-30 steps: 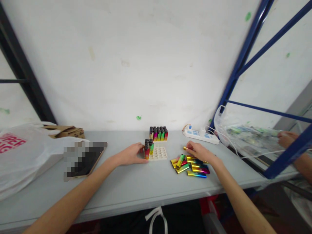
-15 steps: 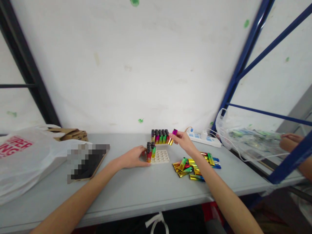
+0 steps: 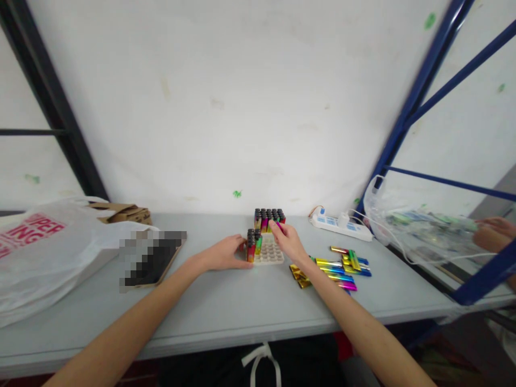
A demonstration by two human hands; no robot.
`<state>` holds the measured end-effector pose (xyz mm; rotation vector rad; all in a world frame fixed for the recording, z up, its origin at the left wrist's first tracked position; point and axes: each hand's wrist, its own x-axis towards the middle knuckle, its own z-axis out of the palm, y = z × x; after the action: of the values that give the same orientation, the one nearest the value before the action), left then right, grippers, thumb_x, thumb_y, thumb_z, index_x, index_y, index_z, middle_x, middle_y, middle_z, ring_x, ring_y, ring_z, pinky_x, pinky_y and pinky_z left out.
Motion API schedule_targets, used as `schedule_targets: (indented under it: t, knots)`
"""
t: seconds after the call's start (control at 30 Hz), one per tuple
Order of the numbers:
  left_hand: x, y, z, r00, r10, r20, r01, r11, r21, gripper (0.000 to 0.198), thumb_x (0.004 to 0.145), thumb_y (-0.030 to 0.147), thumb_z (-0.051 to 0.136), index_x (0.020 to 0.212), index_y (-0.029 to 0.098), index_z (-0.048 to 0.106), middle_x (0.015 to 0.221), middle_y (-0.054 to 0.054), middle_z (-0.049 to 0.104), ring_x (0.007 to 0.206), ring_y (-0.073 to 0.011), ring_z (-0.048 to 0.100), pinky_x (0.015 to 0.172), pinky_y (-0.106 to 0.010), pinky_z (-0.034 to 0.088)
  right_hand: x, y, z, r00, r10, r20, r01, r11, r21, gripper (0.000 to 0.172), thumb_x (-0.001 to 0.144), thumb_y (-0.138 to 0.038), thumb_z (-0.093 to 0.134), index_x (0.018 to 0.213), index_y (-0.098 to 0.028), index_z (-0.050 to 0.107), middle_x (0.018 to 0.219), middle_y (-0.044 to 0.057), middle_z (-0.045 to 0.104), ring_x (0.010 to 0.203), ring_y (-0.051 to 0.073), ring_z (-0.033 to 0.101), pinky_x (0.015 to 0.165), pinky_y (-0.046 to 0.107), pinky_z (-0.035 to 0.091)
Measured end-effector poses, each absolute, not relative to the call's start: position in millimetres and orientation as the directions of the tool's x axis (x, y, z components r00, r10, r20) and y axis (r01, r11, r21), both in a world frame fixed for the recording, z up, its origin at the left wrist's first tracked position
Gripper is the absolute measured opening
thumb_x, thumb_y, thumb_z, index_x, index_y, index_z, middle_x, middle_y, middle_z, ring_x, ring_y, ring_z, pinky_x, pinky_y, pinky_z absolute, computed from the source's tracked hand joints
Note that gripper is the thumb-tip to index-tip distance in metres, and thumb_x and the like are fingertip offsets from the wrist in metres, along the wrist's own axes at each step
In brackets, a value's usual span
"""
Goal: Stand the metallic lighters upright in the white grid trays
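Note:
My left hand (image 3: 224, 253) rests curled against the left side of a small white tray (image 3: 271, 256) with rows of round holes, steadying it. Several colourful lighters (image 3: 253, 244) stand upright in the tray's left end. My right hand (image 3: 287, 239) hovers over the tray with its fingers pinched on a magenta lighter (image 3: 278, 226), only partly visible. A heap of loose metallic lighters (image 3: 336, 265) lies on the grey table (image 3: 226, 301) to the right of the tray. Behind it stands a full block of upright lighters (image 3: 268, 219).
A white power strip (image 3: 341, 225) with cables lies at the back right beside a clear plastic bag (image 3: 407, 226). A phone (image 3: 151, 259), a white shopping bag (image 3: 48, 252) and a cardboard box (image 3: 121, 213) sit at the left. Another person's hand (image 3: 494, 234) shows at the far right behind blue shelving bars.
My right hand picked one lighter out of the loose heap, lifted it, and brought it left and down over the white tray. My left hand stayed on the tray.

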<state>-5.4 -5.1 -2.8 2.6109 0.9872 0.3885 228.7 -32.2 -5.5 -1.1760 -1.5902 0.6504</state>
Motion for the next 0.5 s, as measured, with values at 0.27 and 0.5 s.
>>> schedule_targets:
  t: [0.27,0.5]
  knots:
    - [-5.5,-5.7,-2.2,0.715,0.684,0.147,0.593,-0.704,0.390,0.057,0.075,0.064,0.070,0.102,0.014,0.065,0.100,-0.009,0.067,0.089,-0.0256,0.062,0.079,-0.033,0.048,225.4,-34.1,-8.8,0.117,0.891,0.439,0.500,0.329,-0.801,0.041,0.083,-0.052,0.046,0.057,-0.021,0.038,0.056,-0.003,0.034,0.056,0.011,0.032,0.054,0.026,0.022]
    - [-5.1,-9.6,2.2,0.711,0.690,0.133,0.609,-0.700,0.373,0.057,0.076,0.063,0.070,0.102,0.013,0.065,0.100,-0.010,0.067,0.088,-0.0251,0.061,0.077,-0.032,0.048,226.5,-32.3,-9.9,0.103,0.885,0.453,0.476,0.356,-0.804,0.045,0.088,-0.056,0.047,0.060,-0.020,0.042,0.057,-0.003,0.036,0.058,0.012,0.034,0.055,0.026,0.024]
